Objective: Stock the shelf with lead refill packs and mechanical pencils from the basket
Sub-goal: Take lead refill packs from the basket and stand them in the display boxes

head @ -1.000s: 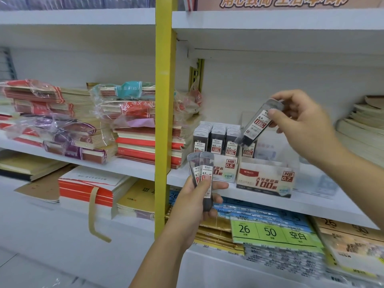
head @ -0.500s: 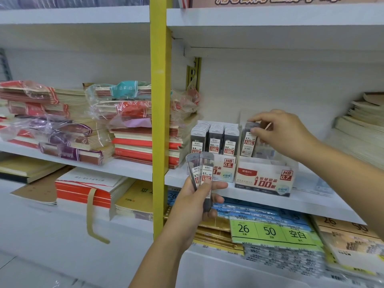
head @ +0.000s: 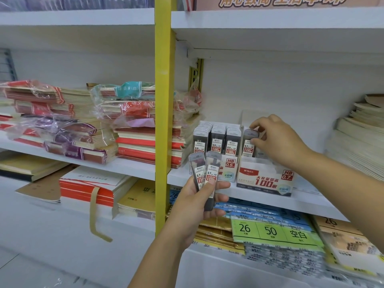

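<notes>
My left hand grips two dark 0.7 lead refill packs upright, just in front of the white shelf. On that shelf stand two display boxes: the 0.5 box, full of several packs, and the 0.7 box to its right. My right hand reaches into the 0.7 box and pinches the top of one 0.7 pack standing at the box's left end. The basket is out of view.
A yellow upright post splits the shelving. Left of it lie wrapped stacks of notebooks. More notebooks pile at the far right. Paper pads with a green label fill the shelf below.
My right hand carried a 0.7 pack down from mid-air and set it upright in the 0.7 box, where the fingers still pinch it. My left hand has stayed put.
</notes>
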The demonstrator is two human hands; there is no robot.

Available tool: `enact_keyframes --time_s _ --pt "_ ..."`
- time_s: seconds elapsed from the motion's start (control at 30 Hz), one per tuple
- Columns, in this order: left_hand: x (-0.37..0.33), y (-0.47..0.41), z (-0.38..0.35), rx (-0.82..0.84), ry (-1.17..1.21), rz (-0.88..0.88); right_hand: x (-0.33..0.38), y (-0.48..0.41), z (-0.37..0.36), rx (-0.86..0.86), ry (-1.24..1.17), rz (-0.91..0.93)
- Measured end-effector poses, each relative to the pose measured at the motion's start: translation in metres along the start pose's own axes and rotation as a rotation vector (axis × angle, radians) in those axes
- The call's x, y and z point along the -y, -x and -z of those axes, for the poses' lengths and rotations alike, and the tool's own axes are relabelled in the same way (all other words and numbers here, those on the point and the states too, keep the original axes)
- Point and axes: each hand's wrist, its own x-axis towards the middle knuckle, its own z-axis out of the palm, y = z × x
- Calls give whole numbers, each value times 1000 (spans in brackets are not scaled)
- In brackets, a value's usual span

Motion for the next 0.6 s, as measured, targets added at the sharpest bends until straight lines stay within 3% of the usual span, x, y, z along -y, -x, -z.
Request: enact_keyframes --time_s 0.17,0.27,0.37,0.43,0.53,0.6 --pt "-3 3 2 24 54 -30 24 27 17 -162 -186 112" --pt "-5 4 2 49 75 -48 49 54 18 24 -434 144" --pt "-5 5 -1 79 60 -47 63 65 10 223 -636 52" --pt "-5 7 -2 93 48 -44 66 67 4 260 -706 33" --pt "-5 8 -2 97 41 -42 64 67 0 188 -784 -4" --pt "-6 6 -1 83 67 -35 55 60 6 40 -854 -73"
